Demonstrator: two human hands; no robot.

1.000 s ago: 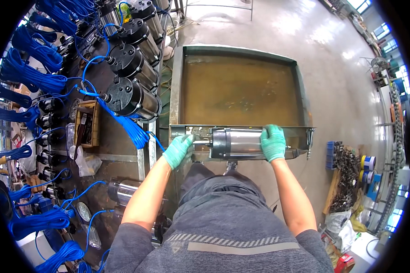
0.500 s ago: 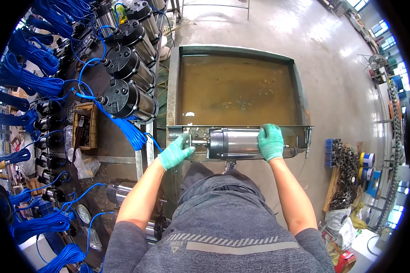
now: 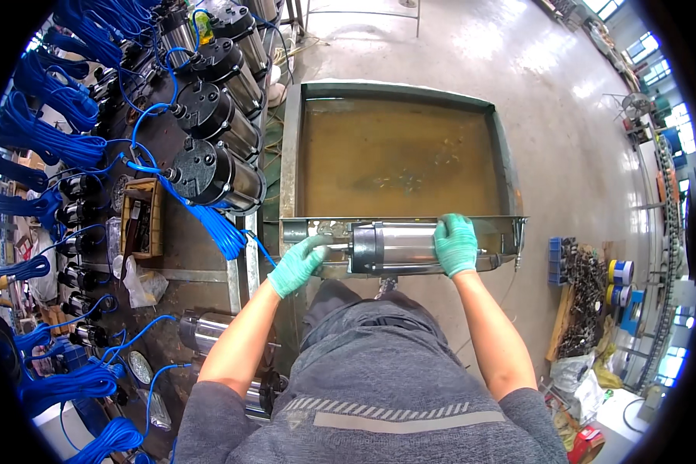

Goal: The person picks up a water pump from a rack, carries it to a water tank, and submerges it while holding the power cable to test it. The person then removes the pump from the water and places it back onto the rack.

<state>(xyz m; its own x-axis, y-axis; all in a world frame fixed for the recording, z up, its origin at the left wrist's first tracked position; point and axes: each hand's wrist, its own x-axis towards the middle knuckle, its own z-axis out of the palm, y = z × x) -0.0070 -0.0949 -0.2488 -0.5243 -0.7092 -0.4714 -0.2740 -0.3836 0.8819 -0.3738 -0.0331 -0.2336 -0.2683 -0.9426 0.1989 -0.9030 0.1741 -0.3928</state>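
Observation:
A steel-cased motor point(image 3: 407, 246) with a black end collar lies sideways on the near ledge of a metal water tank point(image 3: 288, 174). From its left end a thin metal shaft point(image 3: 339, 247) sticks out. My left hand point(image 3: 297, 265), in a green knit glove, is closed with its fingertips at the outer end of that shaft. My right hand point(image 3: 456, 244), gloved alike, lies over the right end of the casing, fingers curled across its top and holding it. The motor's far right end is partly hidden behind this hand.
Brownish water point(image 3: 394, 155) fills the tank beyond the ledge. On the left bench stand several similar motors point(image 3: 218, 176) with coiled blue cables point(image 3: 216, 228), beside a yellow crate point(image 3: 143, 216). Dark metal parts point(image 3: 584, 309) and a blue bin point(image 3: 555, 259) lie on the right.
The fingers and thumb of my left hand were apart near the shaft; now they are closed at its end. My right hand stays on the casing. The view has shifted slightly.

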